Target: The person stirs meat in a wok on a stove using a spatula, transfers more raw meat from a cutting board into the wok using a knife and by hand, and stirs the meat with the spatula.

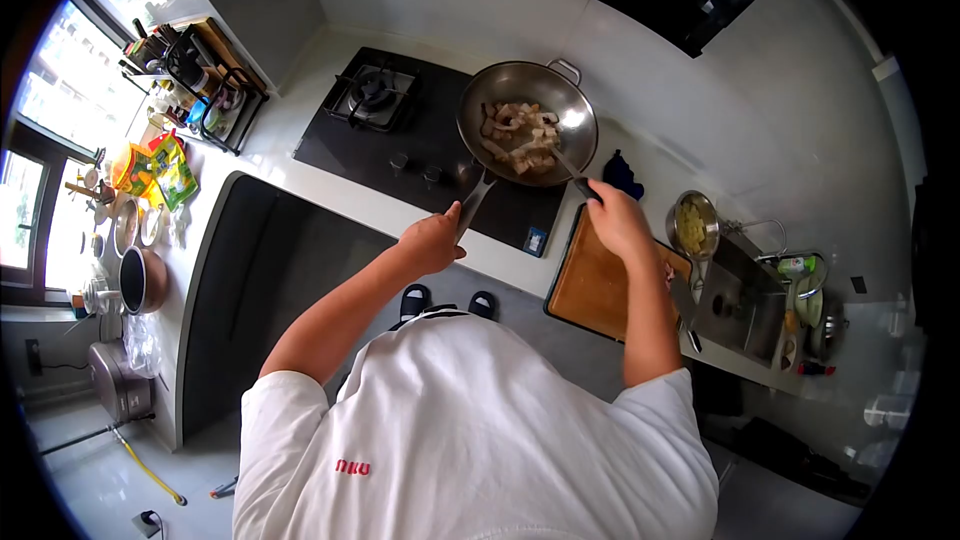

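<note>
A steel wok (575, 120) with pieces of sliced meat (520, 135) in it sits over the right side of the black gas hob (345, 155). My left hand (432, 242) is closed around the wok's long handle, below the pan. In my right hand (618, 220) is the dark handle of a spatula (570, 168), whose far end reaches into the wok beside the meat. A wooden cutting board (595, 285) lies on the counter, partly beneath my right forearm.
A steel pot (695, 225) of pale yellow pieces stands beside the sink (740, 305). A knife (684, 302) lies at the board's right edge. Left of the hob are a spice rack (205, 90), food packets (172, 172) and a dark pot (143, 280).
</note>
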Motion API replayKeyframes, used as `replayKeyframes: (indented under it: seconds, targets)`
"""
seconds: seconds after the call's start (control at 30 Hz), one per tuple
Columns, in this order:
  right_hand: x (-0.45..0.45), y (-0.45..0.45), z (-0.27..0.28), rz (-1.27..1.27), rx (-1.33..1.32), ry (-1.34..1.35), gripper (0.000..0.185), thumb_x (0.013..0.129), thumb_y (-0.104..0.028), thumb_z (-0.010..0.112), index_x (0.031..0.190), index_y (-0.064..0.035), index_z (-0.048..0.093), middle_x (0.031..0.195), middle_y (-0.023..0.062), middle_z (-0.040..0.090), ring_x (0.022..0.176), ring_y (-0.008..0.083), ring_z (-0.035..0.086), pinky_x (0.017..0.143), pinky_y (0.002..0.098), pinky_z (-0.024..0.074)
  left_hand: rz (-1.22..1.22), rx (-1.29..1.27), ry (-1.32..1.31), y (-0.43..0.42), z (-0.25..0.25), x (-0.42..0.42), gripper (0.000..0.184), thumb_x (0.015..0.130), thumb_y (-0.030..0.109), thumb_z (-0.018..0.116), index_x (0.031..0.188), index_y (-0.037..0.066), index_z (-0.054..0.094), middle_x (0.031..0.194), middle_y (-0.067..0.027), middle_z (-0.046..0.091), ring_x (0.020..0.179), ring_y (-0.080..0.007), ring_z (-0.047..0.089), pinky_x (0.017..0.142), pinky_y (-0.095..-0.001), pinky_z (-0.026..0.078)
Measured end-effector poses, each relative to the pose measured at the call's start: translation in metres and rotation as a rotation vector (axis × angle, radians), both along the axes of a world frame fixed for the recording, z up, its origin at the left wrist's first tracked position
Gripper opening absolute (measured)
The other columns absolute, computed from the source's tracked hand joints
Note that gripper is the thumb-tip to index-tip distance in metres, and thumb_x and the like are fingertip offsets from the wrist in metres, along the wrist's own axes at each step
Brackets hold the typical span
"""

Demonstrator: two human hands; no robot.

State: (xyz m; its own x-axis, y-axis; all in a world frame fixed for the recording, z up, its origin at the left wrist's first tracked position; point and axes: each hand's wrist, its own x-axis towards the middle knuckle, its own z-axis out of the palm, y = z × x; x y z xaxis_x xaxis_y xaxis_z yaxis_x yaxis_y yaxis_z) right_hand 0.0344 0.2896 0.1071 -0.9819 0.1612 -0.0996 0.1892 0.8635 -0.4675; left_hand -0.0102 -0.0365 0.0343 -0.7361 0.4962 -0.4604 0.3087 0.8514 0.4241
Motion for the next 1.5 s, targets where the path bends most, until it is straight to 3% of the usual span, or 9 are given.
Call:
replayKeyframes:
  seconds: [0.43, 0.67, 0.77, 0.87, 0.97, 1.1, 1.23, 1.33, 1.5]
  targets:
    - [0.010, 0.025, 0.055, 0.025, 0.147, -0.139, 0.040, 0.091, -0.017, 0.071, 0.130, -0.0073, 0.067, 0.118, 0.0207, 0.071, 0.111, 0.0404, 0.066, 0.095, 0.0483, 0.0530, -0.054, -0.074, 0.046, 0.003, 0.005, 0.000, 0.099, 0.090, 0.035, 0.078, 0.161, -0.004, 0.021, 0.111, -0.0222, 0.071, 0.106, -0.0373, 0.070, 0.092, -0.0438, 0.056]
    - [-0.057, 0.046, 0.000, 0.058, 0.176, -0.080, 0.038, 0.098, -0.025, 0.064, 0.131, -0.0058, 0.066, 0.119, 0.0213, 0.071, 0.112, 0.0444, 0.065, 0.096, 0.0483, 0.0520, -0.034, -0.064, 0.016, 0.003, -0.006, 0.000, 0.100, 0.088, 0.033, 0.079, 0.162, -0.001, 0.021, 0.117, -0.0247, 0.068, 0.111, -0.0402, 0.067, 0.096, -0.0458, 0.054]
    - [-0.092, 0.091, 0.009, 0.015, 0.127, -0.033, 0.029, 0.095, -0.022, 0.060, 0.113, -0.0007, 0.070, 0.105, 0.0232, 0.075, 0.088, 0.0384, 0.072, 0.075, 0.0490, 0.0559, -0.031, -0.069, 0.024, 0.004, -0.001, 0.003, 0.100, 0.089, 0.033, 0.078, 0.162, -0.002, 0.020, 0.116, -0.0236, 0.068, 0.110, -0.0397, 0.067, 0.096, -0.0460, 0.054]
    - [-0.134, 0.096, 0.067, -0.288, -0.006, -0.431, 0.024, 0.092, -0.017, 0.056, 0.098, 0.0032, 0.068, 0.087, 0.0213, 0.073, 0.056, 0.0241, 0.061, 0.048, 0.0413, 0.0455, -0.021, -0.014, 0.023, 0.000, -0.008, 0.004, 0.098, 0.090, 0.032, 0.077, 0.162, -0.002, 0.020, 0.119, -0.0227, 0.067, 0.111, -0.0393, 0.067, 0.097, -0.0460, 0.053]
    - [-0.172, 0.096, 0.044, -0.310, -0.082, -0.410, 0.020, 0.089, -0.014, 0.054, 0.089, 0.0031, 0.064, 0.071, 0.0129, 0.065, 0.045, 0.0130, 0.043, 0.039, 0.0341, 0.0307, 0.007, -0.006, 0.021, 0.000, -0.004, 0.006, 0.096, 0.091, 0.032, 0.077, 0.162, -0.002, 0.021, 0.122, -0.0219, 0.066, 0.112, -0.0389, 0.067, 0.097, -0.0459, 0.053]
    - [-0.182, 0.049, 0.024, -0.056, -0.060, -0.311, 0.026, 0.097, -0.024, 0.060, 0.101, -0.0018, 0.072, 0.066, 0.0057, 0.062, 0.047, 0.0135, 0.047, 0.043, 0.0330, 0.0354, 0.014, 0.023, -0.015, -0.003, 0.000, 0.004, 0.095, 0.091, 0.032, 0.077, 0.161, -0.001, 0.023, 0.125, -0.0217, 0.065, 0.114, -0.0387, 0.067, 0.097, -0.0455, 0.054]
    - [-0.175, 0.036, 0.031, 0.233, 0.148, -0.167, 0.028, 0.098, -0.024, 0.058, 0.092, -0.0009, 0.073, 0.065, 0.0054, 0.063, 0.056, 0.0179, 0.056, 0.056, 0.0346, 0.0450, 0.004, 0.041, -0.014, -0.004, -0.002, 0.003, 0.095, 0.091, 0.032, 0.077, 0.162, -0.001, 0.022, 0.126, -0.0214, 0.065, 0.114, -0.0383, 0.067, 0.096, -0.0447, 0.054]
    - [-0.168, 0.057, 0.068, 0.174, 0.255, -0.327, 0.026, 0.097, -0.021, 0.059, 0.086, -0.0004, 0.070, 0.064, 0.0067, 0.062, 0.050, 0.0172, 0.050, 0.050, 0.0360, 0.0409, -0.041, -0.006, -0.018, -0.002, 0.003, 0.003, 0.096, 0.092, 0.035, 0.076, 0.163, 0.000, 0.020, 0.129, -0.0213, 0.063, 0.114, -0.0363, 0.068, 0.094, -0.0427, 0.056]
    - [-0.142, 0.067, 0.071, -0.238, -0.040, -0.630, 0.019, 0.098, -0.018, 0.061, 0.090, -0.0018, 0.063, 0.065, 0.0071, 0.059, 0.044, 0.0109, 0.037, 0.040, 0.0310, 0.0263, -0.093, -0.017, 0.008, -0.002, -0.001, 0.000, 0.097, 0.093, 0.036, 0.075, 0.163, 0.001, 0.019, 0.129, -0.0216, 0.063, 0.112, -0.0353, 0.069, 0.092, -0.0417, 0.058]
